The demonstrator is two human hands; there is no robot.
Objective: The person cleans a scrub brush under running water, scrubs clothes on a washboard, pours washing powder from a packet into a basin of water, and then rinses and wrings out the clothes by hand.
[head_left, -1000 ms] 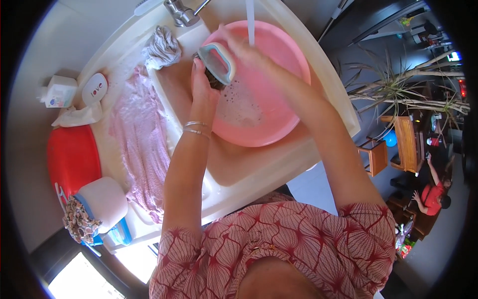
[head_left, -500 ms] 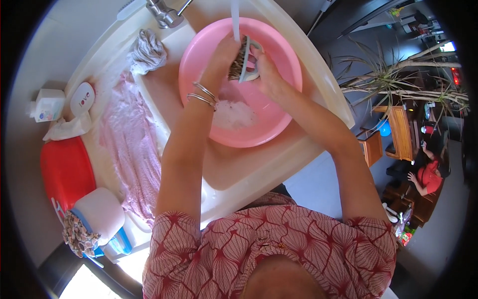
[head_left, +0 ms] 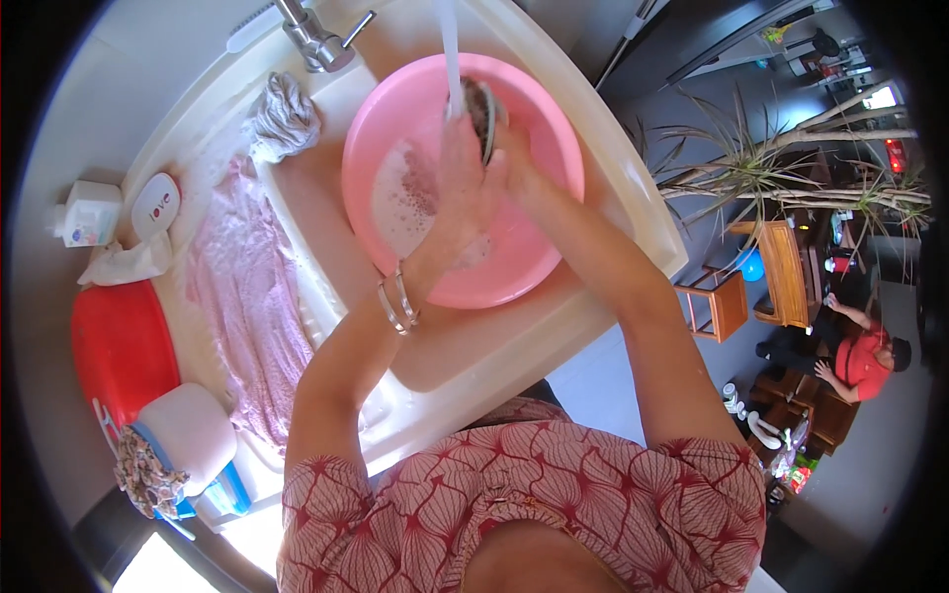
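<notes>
A pink plastic basin stands in the cream sink, with soapy water and white foam at its left side. Over it, my right hand grips a scrub brush with a pale rim and brown bristles. My left hand is beside the brush, its fingers stretched up toward the falling water and somewhat blurred. Two silver bangles circle my left wrist. The stream comes from a metal tap and lands by the brush and my left fingertips.
A wet pink cloth covers the ribbed drainboard on the left, with a grey rag above it. A white bottle, an oval white soap box and a red basin line the wall. Far right, a person in red is near wooden furniture.
My left hand has drawn back from the brush bristles, lower over the basin, its fingers now straighter. The brush has turned in my right hand. The distant person has shifted.
</notes>
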